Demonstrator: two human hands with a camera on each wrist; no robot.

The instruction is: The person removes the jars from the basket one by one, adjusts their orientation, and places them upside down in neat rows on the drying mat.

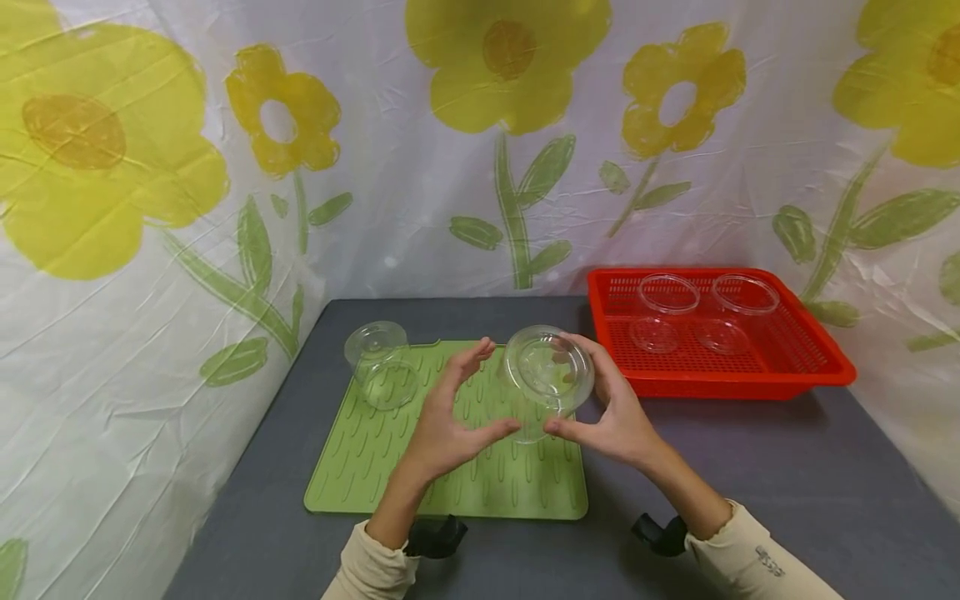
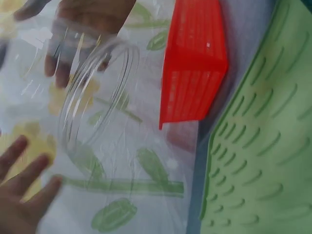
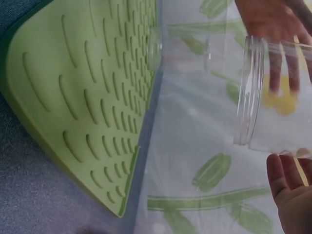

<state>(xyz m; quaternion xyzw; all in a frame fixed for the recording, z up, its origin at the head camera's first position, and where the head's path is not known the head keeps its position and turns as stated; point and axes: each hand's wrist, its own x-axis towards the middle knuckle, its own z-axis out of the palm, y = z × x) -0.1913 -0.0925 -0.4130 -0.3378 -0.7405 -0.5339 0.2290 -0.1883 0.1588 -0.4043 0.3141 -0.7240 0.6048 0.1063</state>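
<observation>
My right hand [image 1: 621,417] holds a clear plastic jar [image 1: 542,385] above the green ridged mat [image 1: 465,492], thumb on the near side and fingers round the far side. Both wrist views show the jar's ridged rim [image 3: 248,92] facing down. Left of the jar, my left hand [image 1: 448,421] is spread with thumb and fingers apart. Its fingers [image 2: 46,187] look clear of the jar in the left wrist view. A second clear jar [image 1: 381,367] stands on the mat's far left part.
A red plastic basket [image 1: 720,388] stands at the back right with two clear jars [image 1: 654,333] [image 1: 722,335] inside. The mat lies on a grey tabletop [image 1: 750,450]. A flower-printed white curtain [image 1: 390,233] hangs behind and at both sides.
</observation>
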